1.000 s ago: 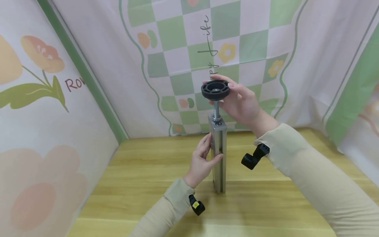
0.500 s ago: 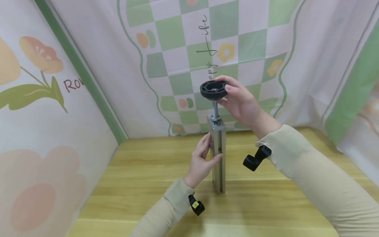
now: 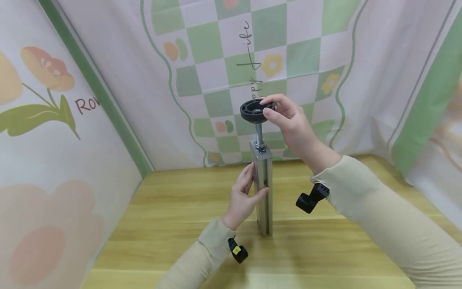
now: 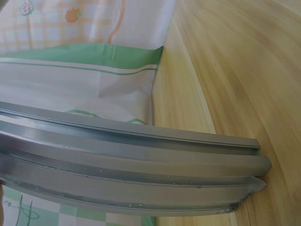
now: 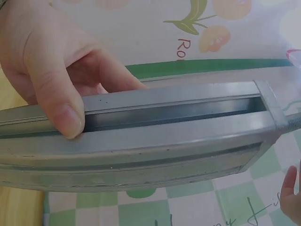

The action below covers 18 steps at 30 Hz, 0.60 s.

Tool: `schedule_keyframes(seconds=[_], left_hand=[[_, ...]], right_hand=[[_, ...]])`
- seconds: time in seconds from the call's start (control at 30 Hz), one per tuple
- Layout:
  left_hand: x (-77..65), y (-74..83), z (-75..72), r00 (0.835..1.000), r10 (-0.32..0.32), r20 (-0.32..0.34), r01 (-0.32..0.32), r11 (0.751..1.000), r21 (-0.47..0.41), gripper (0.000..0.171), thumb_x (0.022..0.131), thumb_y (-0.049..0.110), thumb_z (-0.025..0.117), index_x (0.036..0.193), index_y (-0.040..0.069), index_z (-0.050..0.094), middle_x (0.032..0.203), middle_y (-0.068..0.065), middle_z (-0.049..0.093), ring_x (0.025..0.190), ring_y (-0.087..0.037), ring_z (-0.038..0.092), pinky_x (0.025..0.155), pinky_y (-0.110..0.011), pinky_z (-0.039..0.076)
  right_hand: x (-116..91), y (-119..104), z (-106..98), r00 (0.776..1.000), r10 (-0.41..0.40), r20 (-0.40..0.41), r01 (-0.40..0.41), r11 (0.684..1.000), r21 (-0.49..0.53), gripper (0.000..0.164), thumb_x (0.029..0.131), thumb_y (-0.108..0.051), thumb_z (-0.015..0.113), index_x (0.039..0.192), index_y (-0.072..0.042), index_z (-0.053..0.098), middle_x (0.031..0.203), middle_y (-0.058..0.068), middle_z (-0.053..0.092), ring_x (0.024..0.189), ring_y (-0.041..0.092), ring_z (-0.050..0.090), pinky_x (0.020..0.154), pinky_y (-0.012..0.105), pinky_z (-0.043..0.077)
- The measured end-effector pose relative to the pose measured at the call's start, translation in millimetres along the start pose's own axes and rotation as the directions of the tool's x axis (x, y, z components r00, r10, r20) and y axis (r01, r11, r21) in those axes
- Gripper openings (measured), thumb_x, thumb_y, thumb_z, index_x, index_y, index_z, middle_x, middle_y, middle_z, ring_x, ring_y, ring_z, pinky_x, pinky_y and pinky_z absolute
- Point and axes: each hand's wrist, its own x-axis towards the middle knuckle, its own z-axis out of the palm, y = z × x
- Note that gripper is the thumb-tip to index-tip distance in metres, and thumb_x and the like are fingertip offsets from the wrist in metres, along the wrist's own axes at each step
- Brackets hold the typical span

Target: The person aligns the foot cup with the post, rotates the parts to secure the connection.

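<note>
An upright aluminium profile (image 3: 265,176) with slotted sides stands on the wooden table. A small end plate (image 3: 261,151) caps it, with a bolt in the plate. From the plate rises a threaded rod (image 3: 258,135) carrying a round black levelling foot (image 3: 248,115), ribbed side up. My left hand (image 3: 241,202) grips the profile at mid-height, thumb across the front slot; the right wrist view shows that thumb (image 5: 66,117) on the slot edge. My right hand (image 3: 294,126) pinches the foot's right rim between thumb and fingers. In the left wrist view the profile (image 4: 117,155) reaches down to the tabletop.
The wooden table (image 3: 173,241) ends at a back curtain (image 3: 205,36) printed with green checks. A flowered curtain (image 3: 29,160) borders the left side, another (image 3: 426,120) the right. Black camera mounts (image 3: 306,202) hang from both sleeves.
My right thumb and fingers have shifted round the foot's rim towards the front left. The left hand keeps its grip on the profile. The head view has shifted slightly.
</note>
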Motion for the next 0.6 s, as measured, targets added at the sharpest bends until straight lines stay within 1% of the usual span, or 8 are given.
schedule_keyframes(seconds=[0.13, 0.2, 0.27, 0.3, 0.37, 0.4, 0.5, 0.6], left_hand=[[0.0, -0.1, -0.2, 1.0, -0.008, -0.001, 0.008, 1.0, -0.001, 0.07, 0.081, -0.015, 0.063, 0.141, -0.011, 0.027, 0.145, -0.027, 0.031, 0.13, -0.037, 0.04, 0.113, -0.03, 0.032], [0.2, -0.3, -0.3, 1.0, -0.007, -0.001, 0.008, 1.0, 0.001, 0.07, 0.081, -0.015, 0.063, 0.141, -0.011, 0.027, 0.146, -0.027, 0.031, 0.13, -0.037, 0.04, 0.113, -0.03, 0.032], [0.4, -0.6, -0.4, 1.0, -0.005, -0.001, 0.005, 1.0, -0.001, 0.07, 0.081, -0.015, 0.063, 0.141, -0.011, 0.027, 0.145, -0.027, 0.031, 0.13, -0.037, 0.04, 0.113, -0.03, 0.032], [0.6, -0.7, -0.4, 1.0, -0.005, -0.001, 0.005, 1.0, -0.002, 0.07, 0.081, -0.015, 0.063, 0.141, -0.011, 0.028, 0.146, -0.027, 0.031, 0.13, -0.037, 0.04, 0.113, -0.03, 0.032], [0.6, -0.5, -0.4, 1.0, -0.005, -0.001, 0.005, 1.0, -0.005, 0.07, 0.081, -0.016, 0.063, 0.141, -0.011, 0.027, 0.145, -0.027, 0.031, 0.13, -0.037, 0.04, 0.113, -0.03, 0.032], [0.5, -0.5, -0.4, 1.0, -0.006, -0.001, 0.006, 1.0, -0.007, 0.071, 0.081, -0.016, 0.063, 0.141, -0.011, 0.027, 0.145, -0.027, 0.031, 0.13, -0.037, 0.039, 0.113, -0.029, 0.032], [0.1, 0.8, -0.4, 1.0, -0.005, 0.0, 0.005, 1.0, -0.008, 0.07, 0.081, -0.015, 0.063, 0.141, -0.012, 0.027, 0.145, -0.028, 0.03, 0.131, -0.038, 0.039, 0.113, -0.029, 0.031], [-0.5, 1.5, -0.6, 1.0, -0.006, 0.001, 0.006, 1.0, -0.006, 0.07, 0.081, -0.015, 0.063, 0.141, -0.011, 0.027, 0.145, -0.028, 0.03, 0.131, -0.038, 0.038, 0.113, -0.029, 0.031]], right_hand=[[-3, -3, 4, 0.998, -0.01, -0.065, 0.004, 0.996, -0.089, 0.028, 0.088, -0.001, 0.054, 0.092, -0.027, 0.064, 0.11, -0.004, 0.062, 0.093, 0.014, 0.059, 0.09, 0.024, 0.048], [-4, -3, 6, 0.995, -0.032, -0.095, 0.018, 0.989, -0.145, 0.025, 0.087, -0.003, 0.057, 0.091, -0.027, 0.063, 0.112, -0.004, 0.061, 0.093, 0.015, 0.058, 0.087, 0.021, 0.049], [-5, -3, 9, 0.99, -0.067, -0.121, 0.042, 0.979, -0.199, 0.022, 0.086, -0.004, 0.06, 0.091, -0.025, 0.062, 0.112, -0.005, 0.06, 0.096, 0.016, 0.056, 0.087, 0.02, 0.048], [-5, -3, 10, 0.987, -0.09, -0.133, 0.058, 0.971, -0.231, 0.019, 0.086, -0.004, 0.061, 0.091, -0.022, 0.062, 0.111, -0.007, 0.059, 0.098, 0.016, 0.055, 0.089, 0.021, 0.046], [-5, -2, 13, 0.977, -0.146, -0.154, 0.095, 0.95, -0.299, 0.011, 0.084, -0.004, 0.064, 0.092, -0.012, 0.062, 0.108, -0.009, 0.058, 0.101, 0.015, 0.052, 0.092, 0.024, 0.042], [-5, -2, 15, 0.971, -0.174, -0.162, 0.112, 0.936, -0.335, 0.011, 0.083, -0.004, 0.065, 0.092, -0.006, 0.061, 0.106, -0.011, 0.057, 0.101, 0.013, 0.05, 0.093, 0.025, 0.039], [-6, -1, 19, 0.953, -0.251, -0.171, 0.161, 0.895, -0.416, 0.021, 0.08, -0.004, 0.069, 0.094, 0.006, 0.057, 0.102, -0.013, 0.054, 0.1, 0.008, 0.048, 0.095, 0.024, 0.036], [-6, -1, 22, 0.939, -0.295, -0.179, 0.184, 0.868, -0.462, 0.024, 0.078, -0.004, 0.072, 0.093, 0.007, 0.057, 0.1, -0.013, 0.051, 0.099, 0.006, 0.045, 0.093, 0.023, 0.035]])
